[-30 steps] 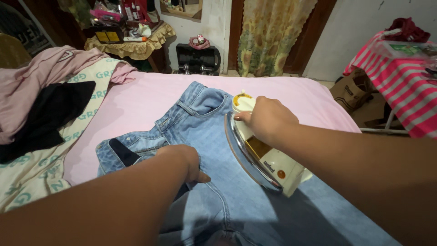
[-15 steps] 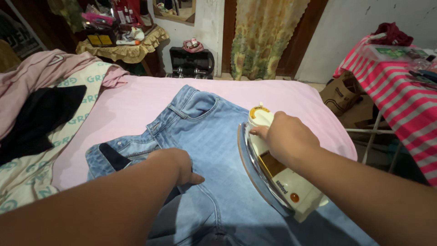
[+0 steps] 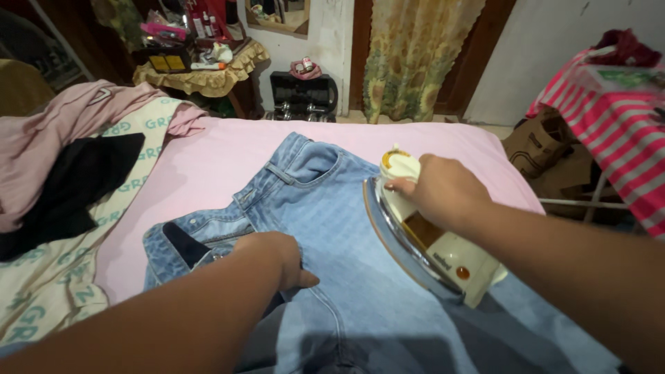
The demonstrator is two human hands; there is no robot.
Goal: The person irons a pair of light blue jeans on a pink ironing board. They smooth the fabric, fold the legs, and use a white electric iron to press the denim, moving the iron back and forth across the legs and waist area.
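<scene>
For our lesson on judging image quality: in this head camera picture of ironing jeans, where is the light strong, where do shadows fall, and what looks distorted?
Head view: light falls brightest on the pink sheet and upper jeans; the forearms darken the denim along the bottom edge; the iron under the right hand shows a bright rim on its soleplate; the left hand and arms loom large from wide-angle stretch; far shelves sit dim.

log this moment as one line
left hand: pressing flat on jeans | right hand: gripping iron, tilted on jeans | surface: pink sheet
</scene>
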